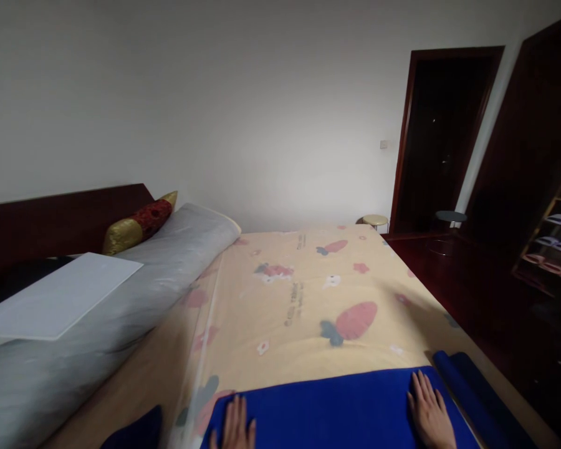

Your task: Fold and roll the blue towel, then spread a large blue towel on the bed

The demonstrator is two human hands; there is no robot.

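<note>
On the bed's near edge, my left hand (236, 427) and right hand (430, 415) press flat, fingers spread, on the blue cloth (327, 408), probably smoothing it; next, an even outward sweep.

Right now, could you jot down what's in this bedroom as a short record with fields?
left hand: left hand flat, fingers spread, on the blue cloth
right hand: right hand flat on the same cloth, near its right end
under the cloth: cream bedspread printed with carrots
left side: long grey bolster with a white sheet on it
headboard: red-gold cushion
far side: dark doorway, round stool
</note>
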